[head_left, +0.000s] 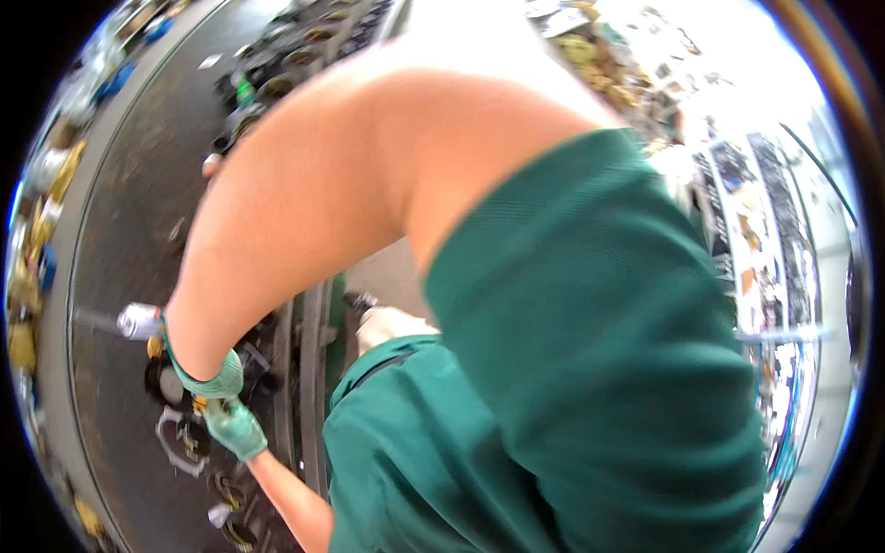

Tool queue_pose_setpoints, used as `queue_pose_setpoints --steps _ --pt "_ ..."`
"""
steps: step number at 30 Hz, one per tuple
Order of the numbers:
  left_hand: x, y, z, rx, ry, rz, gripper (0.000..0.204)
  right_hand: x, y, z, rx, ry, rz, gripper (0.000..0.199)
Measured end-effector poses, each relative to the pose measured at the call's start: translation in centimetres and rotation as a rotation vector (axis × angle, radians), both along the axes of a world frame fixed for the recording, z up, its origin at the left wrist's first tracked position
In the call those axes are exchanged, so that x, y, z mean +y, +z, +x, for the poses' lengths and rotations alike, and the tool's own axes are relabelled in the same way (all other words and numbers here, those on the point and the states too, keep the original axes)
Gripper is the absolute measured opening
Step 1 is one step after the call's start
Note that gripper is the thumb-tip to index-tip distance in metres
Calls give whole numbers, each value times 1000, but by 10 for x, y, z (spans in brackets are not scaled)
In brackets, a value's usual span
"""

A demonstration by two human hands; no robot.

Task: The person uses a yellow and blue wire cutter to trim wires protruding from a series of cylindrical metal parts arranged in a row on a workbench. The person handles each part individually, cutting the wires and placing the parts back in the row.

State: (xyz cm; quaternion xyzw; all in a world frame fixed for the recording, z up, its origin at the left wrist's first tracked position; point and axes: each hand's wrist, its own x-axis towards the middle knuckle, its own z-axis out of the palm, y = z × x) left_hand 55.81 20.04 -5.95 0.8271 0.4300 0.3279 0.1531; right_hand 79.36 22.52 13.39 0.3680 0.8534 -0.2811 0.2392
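Observation:
My bare right forearm sweeps across the view from a green sleeve and bends down to the left. My right hand [219,376], in a green knitted glove, lies over the dark belt; its fingers are hidden behind the wrist. Just below it is my left hand [236,429], in a pale green glove, touching or nearly touching the right; its fingertips are partly covered and blurred. A small yellow piece [199,404] shows by the left fingers. Beside the right wrist is a silver-white can [140,321], smeared by motion; whether it is held I cannot tell.
Loose dark ring-shaped pieces [182,441] lie on the dark belt [129,198]. Farther up are more dark round items and a green bottle [244,92]. A metal rail [316,369] runs between the belt and my body. Mixed litter [41,221] lines the far left edge.

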Motion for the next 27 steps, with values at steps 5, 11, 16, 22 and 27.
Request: queue_pose_setpoints --steps 5,11,16,22,27 --pt "0 34 4 -224 107 -54 23 30 67 -2 180 104 112 56" --pt "29 79 59 102 166 117 19 22 78 77 378 -260 115 61" --pt "50 80 111 347 282 -192 29 24 -16 155 635 -761 -46 57" --pt "74 84 129 369 345 -618 46 -9 -99 186 1055 -1134 -475 57" --pt "70 73 125 243 326 -640 38 -17 -110 196 1018 -1108 -528 57"
